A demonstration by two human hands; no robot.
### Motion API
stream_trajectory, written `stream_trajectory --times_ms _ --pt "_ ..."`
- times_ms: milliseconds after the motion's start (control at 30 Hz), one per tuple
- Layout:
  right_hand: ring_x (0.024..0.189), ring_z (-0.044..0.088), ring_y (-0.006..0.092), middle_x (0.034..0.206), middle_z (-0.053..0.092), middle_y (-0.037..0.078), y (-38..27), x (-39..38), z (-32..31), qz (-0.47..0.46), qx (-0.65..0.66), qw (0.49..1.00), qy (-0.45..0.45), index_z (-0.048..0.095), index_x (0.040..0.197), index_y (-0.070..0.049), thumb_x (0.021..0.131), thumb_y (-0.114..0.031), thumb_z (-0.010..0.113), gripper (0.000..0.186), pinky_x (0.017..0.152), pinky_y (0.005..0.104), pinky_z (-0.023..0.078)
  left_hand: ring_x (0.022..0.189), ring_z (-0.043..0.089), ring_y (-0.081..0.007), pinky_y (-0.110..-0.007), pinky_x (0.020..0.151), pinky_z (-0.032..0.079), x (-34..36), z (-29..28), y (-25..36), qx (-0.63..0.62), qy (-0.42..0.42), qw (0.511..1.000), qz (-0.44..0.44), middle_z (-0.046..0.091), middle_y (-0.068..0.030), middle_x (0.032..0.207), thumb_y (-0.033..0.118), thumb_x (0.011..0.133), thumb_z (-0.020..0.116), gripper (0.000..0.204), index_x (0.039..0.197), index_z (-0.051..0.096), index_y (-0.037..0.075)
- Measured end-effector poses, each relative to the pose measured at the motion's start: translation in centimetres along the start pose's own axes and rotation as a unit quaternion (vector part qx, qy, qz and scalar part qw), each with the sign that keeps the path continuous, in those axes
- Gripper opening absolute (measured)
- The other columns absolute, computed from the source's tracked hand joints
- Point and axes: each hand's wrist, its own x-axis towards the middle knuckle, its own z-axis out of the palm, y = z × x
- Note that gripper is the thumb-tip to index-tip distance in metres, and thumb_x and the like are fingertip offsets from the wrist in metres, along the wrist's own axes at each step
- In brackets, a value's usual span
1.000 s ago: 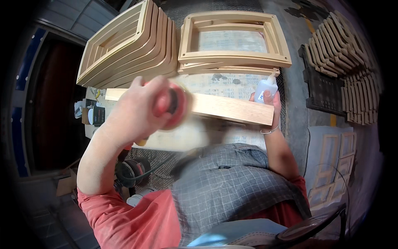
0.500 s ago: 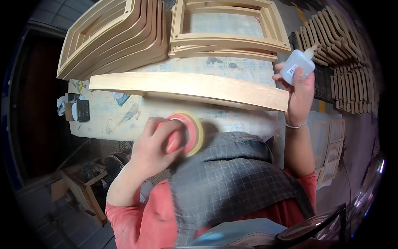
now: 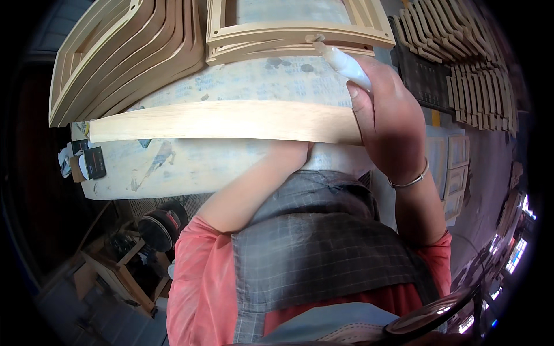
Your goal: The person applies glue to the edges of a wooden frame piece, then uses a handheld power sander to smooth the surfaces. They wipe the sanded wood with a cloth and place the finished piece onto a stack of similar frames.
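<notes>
A pale wooden frame [image 3: 225, 120] stands on edge across the work table, its long, slightly bowed side toward me. Above its right end, my right hand [image 3: 392, 115] is closed around a white squeeze bottle [image 3: 349, 68]. The bottle is tipped, with its brownish nozzle pointing up and left toward the stacked frames. My left hand [image 3: 296, 151] reaches in under the near side of the wooden frame. Only its back and wrist show; the fingers are hidden behind the wood, so what they touch or hold cannot be seen.
Stacked wooden frames with rounded corners [image 3: 135, 63] stand at the back left, and flat-lying frames [image 3: 288, 36] beside them. A small dark box [image 3: 94, 162] sits at the table's left edge. Rows of wooden parts [image 3: 482, 95] are on the right, a wooden crate [image 3: 124, 277] lower left.
My left hand, which held a red and yellow tape roll, has moved right and under the wooden frame; the roll is out of sight. My right hand has swung the bottle left over the frame's end.
</notes>
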Motion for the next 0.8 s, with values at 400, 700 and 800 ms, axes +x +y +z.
stream_trajectory --times_ms 400,700,800 --pt "0.086 0.067 0.0369 0.097 0.068 0.018 0.1 -0.4 0.3 0.056 -0.027 0.998 -0.006 0.053 0.124 -0.002 0.089 -0.005 0.059 0.036 0.075 0.038 0.054 0.118 0.053 -0.0322 -0.043 0.1 0.041 1.6 1.0 1.9 -0.107 -0.051 0.991 -0.063 0.061 -0.0162 0.122 0.025 0.097 0.05 0.032 0.122 0.059 0.009" --pt "0.088 0.069 0.0247 0.1 0.07 0.013 -0.9 -0.3 -0.1 0.166 -0.005 0.985 -0.054 0.05 0.126 -0.001 0.094 -0.011 0.055 0.033 0.079 0.0332 0.053 0.094 0.066 -0.0303 -0.043 0.082 0.051 1.3 -8.2 -7.8 0.064 -0.036 0.994 -0.083 0.068 -0.0112 0.102 0.028 0.094 0.055 0.027 0.111 0.059 0.008" --pt "0.087 0.07 0.0245 0.101 0.07 0.013 -1.1 -0.2 0.0 0.188 -0.033 0.978 -0.079 0.047 0.128 0.0 0.096 -0.015 0.054 0.036 0.079 0.0333 0.053 0.091 0.066 -0.0311 -0.041 0.08 0.052 0.7 -10.3 -12.0 -0.023 -0.028 0.973 -0.226 0.068 -0.0133 0.099 0.032 0.094 0.055 0.027 0.106 0.058 0.007"
